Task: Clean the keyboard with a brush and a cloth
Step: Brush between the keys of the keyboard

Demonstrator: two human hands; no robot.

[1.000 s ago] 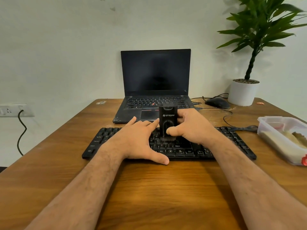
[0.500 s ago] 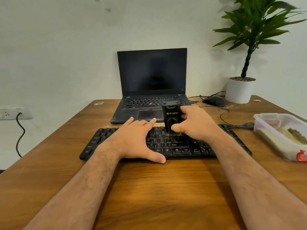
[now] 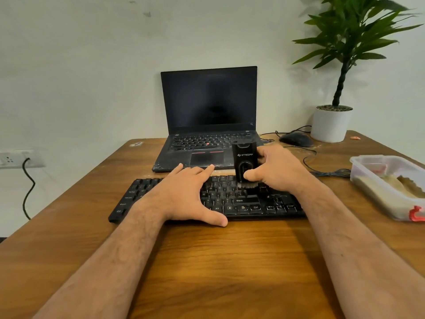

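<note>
One upright brush (image 3: 245,164), bristles down on keyboard (image 3: 241,201), gripped by right hand (image 3: 273,171).

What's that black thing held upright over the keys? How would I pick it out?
Start at the wooden table, then the black keyboard in front of the laptop. The brush stands upright on its keys, gripped by the right hand: a black block with white lettering and pale bristles underneath.

Brush (image 3: 244,163) body bears white brand lettering "STRIFF". Keyboard (image 3: 241,203) keycaps legible: "Shift", "Alt", "Ctrl", "Caps Lock". Remaining legends unreadable.
</note>
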